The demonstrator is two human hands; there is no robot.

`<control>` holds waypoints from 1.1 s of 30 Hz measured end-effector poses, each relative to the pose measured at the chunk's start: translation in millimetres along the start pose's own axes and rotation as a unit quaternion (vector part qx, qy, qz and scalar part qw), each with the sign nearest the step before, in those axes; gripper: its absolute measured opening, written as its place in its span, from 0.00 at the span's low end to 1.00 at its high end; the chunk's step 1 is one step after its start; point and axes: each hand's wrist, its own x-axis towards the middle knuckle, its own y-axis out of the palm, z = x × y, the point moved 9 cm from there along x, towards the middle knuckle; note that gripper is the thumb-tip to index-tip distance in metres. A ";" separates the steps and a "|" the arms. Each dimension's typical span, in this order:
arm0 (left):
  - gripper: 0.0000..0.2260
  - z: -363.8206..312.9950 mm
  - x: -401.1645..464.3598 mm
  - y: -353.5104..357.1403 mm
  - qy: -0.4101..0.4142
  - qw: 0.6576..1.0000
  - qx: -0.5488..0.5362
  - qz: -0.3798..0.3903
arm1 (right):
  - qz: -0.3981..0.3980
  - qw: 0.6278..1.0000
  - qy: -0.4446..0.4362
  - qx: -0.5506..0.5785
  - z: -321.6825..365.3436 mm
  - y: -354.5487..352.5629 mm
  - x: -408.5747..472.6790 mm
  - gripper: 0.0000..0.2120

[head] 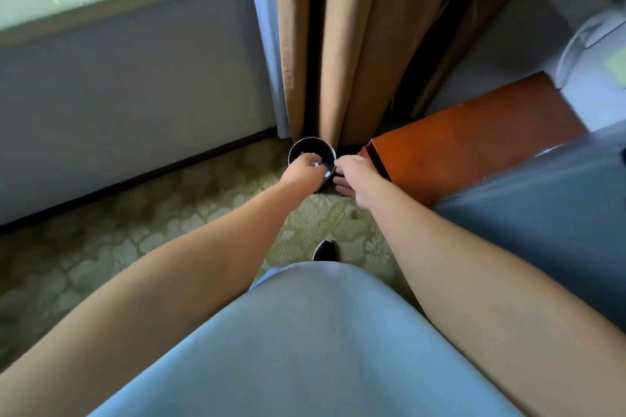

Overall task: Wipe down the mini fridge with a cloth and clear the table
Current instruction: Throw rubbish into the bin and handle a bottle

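Both arms reach down toward a small round black bin standing on the patterned green carpet at the foot of tan curtains. The left hand is over the bin's open mouth, its fingers curled near white scraps inside; whether they pinch anything is too blurred to tell. The right hand is at the bin's right rim. A reddish wooden cabinet stands just right of the bin. One dark shoe shows on the carpet.

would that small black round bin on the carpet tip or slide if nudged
The small black round bin looks light, holding only white scraps, so it would probably slide or tip. The soft patterned carpet may add drag. The right hand beside its rim could steady it.
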 end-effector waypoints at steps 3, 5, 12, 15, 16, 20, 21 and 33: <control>0.17 -3.4 -25.3 7.3 0.022 1.000 0.008 0.000 | -0.003 1.000 -0.014 0.010 -11.6 -12.4 -22.9 0.08; 0.06 -3.6 -46.6 13.7 0.038 0.999 0.015 0.009 | -0.006 1.000 -0.020 0.021 -26.6 -19.5 -35.9 0.08; 0.14 38.3 -120.8 45.9 0.073 0.996 0.024 0.039 | -0.029 0.998 -0.044 0.036 -100.1 -34.8 -92.9 0.04; 0.06 58.4 -157.3 68.9 0.086 0.994 0.031 0.063 | -0.048 0.997 -0.044 0.041 -144.2 -45.7 -118.8 0.05; 0.08 63.2 -168.9 77.7 0.090 0.993 0.036 0.069 | -0.055 0.997 -0.044 0.042 -157.9 -51.6 -127.4 0.06; 0.17 76.3 -212.3 122.4 0.107 0.986 0.077 0.098 | -0.083 0.994 -0.026 0.062 -214.1 -86.8 -163.8 0.06; 0.17 79.0 -223.6 135.9 0.109 0.984 0.081 0.111 | -0.091 0.993 -0.022 0.068 -229.4 -98.1 -172.2 0.06; 0.14 84.6 -320.9 295.9 0.167 0.926 0.230 0.250 | -0.181 0.965 0.007 0.190 -346.5 -221.5 -234.5 0.12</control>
